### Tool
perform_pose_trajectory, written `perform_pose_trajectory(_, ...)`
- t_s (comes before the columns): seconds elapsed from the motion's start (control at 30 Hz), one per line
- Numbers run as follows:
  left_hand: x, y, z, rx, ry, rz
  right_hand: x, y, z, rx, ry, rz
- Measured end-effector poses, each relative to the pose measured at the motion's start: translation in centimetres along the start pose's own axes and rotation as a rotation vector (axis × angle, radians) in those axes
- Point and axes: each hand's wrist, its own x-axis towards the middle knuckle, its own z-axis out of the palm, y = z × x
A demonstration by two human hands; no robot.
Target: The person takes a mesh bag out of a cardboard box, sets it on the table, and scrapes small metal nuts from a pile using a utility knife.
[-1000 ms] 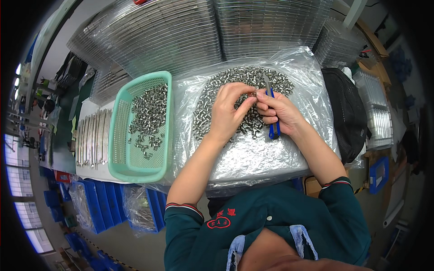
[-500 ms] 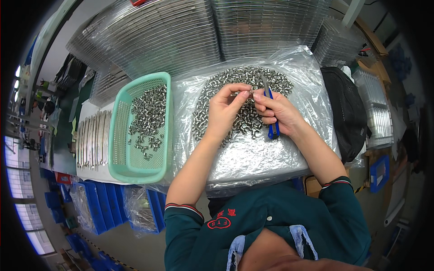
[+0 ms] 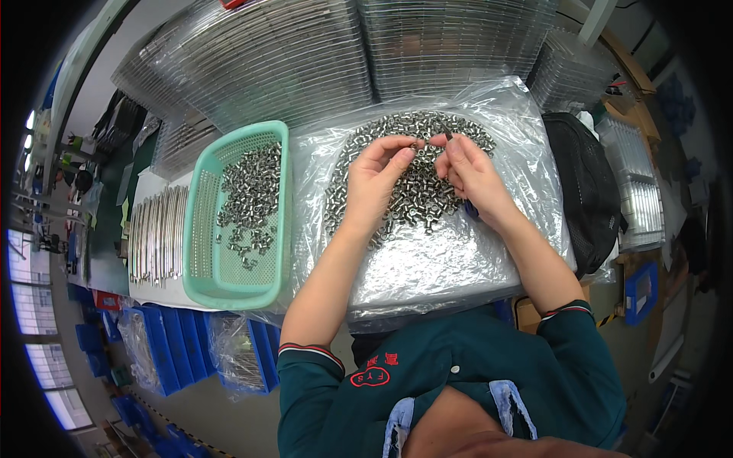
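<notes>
Both of my hands are raised over a wide pile of small shiny metal fittings, spread on clear plastic sheeting. My left hand pinches one small metal fitting between thumb and forefinger. Close to its right, my right hand is closed around a blue utility knife. Most of the knife is hidden by the hand; its blue end shows below the palm, and a dark tip sticks out by the forefinger. The two hands' fingertips are slightly apart.
A mint-green plastic basket on the left holds more fittings. Beside it lie thin metal rods. Tall stacks of clear trays stand along the back. On the right rests a black bag. Blue bins sit below the table's left side.
My right hand has turned over, so the knife that showed along its fingers is now mostly covered. The hands' fingertips, which met at the fitting, have drawn a little apart.
</notes>
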Motion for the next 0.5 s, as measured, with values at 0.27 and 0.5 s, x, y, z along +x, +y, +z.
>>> perform_pose_trajectory(0.27, 0.13, 0.01, -0.17, 0.041, 0.113, -0.04, 0.15, 0.27, -0.53, -0.866, 0.262, -0.697)
perform_pose_trajectory(0.5, 0.22, -0.25, -0.35, 0.062, 0.143, -0.034, -0.28, -0.01, -0.06, -1.013, 0.255, -0.688)
